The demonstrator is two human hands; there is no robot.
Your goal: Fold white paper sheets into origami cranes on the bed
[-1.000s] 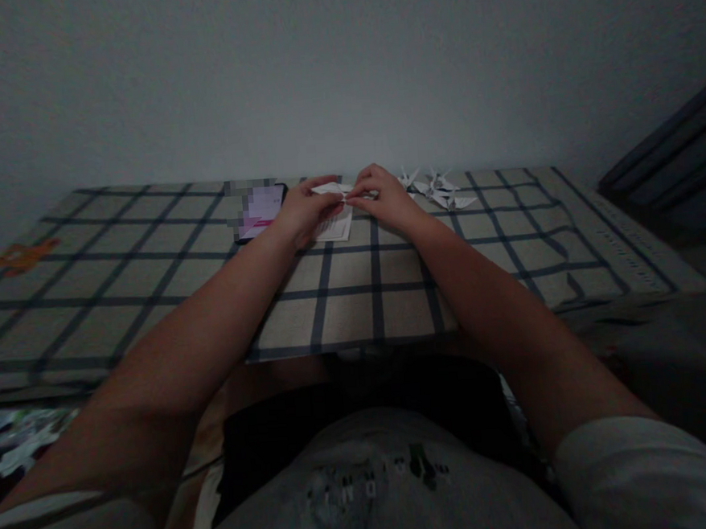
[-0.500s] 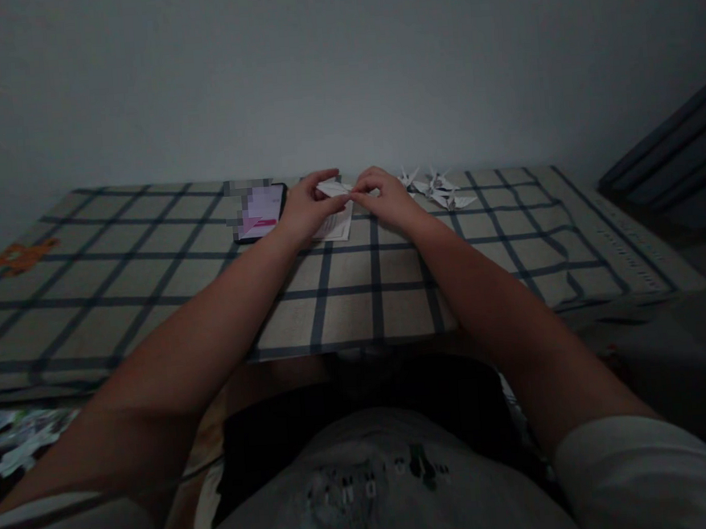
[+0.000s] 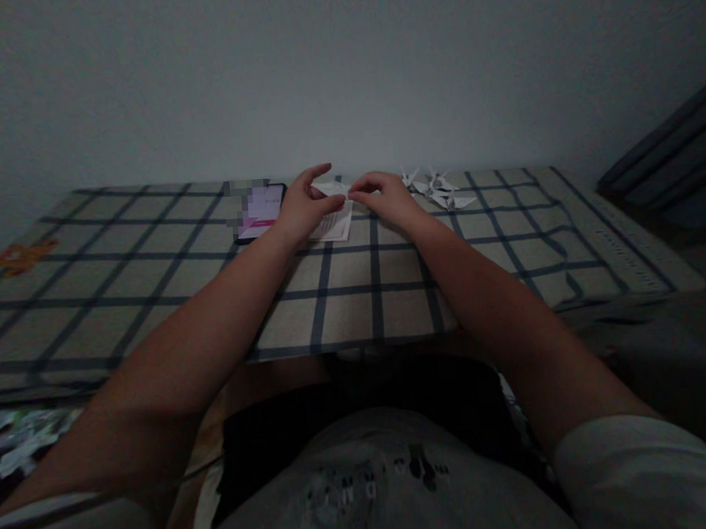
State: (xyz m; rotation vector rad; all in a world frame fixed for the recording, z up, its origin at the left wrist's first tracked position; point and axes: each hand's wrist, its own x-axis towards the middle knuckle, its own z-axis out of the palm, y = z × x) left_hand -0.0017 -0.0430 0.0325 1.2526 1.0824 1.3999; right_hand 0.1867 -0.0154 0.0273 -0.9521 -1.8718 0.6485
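Note:
A small piece of folded white paper [image 3: 331, 189] shows between my two hands near the back of the table. My left hand [image 3: 305, 207] has its thumb along the near side of the paper, and its index finger is lifted away. From the other side, my right hand [image 3: 384, 196] pinches the paper's right end between thumb and fingertips. The fingers cover part of the fold, so its exact shape is unclear. Beneath my left hand lie flat printed paper sheets [image 3: 338, 229]. Several folded paper cranes [image 3: 444, 189] sit just right of my right hand.
A phone [image 3: 261, 210] with a lit screen lies left of my left hand. An orange item [image 3: 24, 257] rests at the table's far left. The checked tablecloth [image 3: 355, 296] covers the table, which meets a wall [image 3: 339, 72] behind.
My left index finger has lifted, widening its gap from the thumb. Less of the folded paper stands out between the hands. My right hand has barely shifted.

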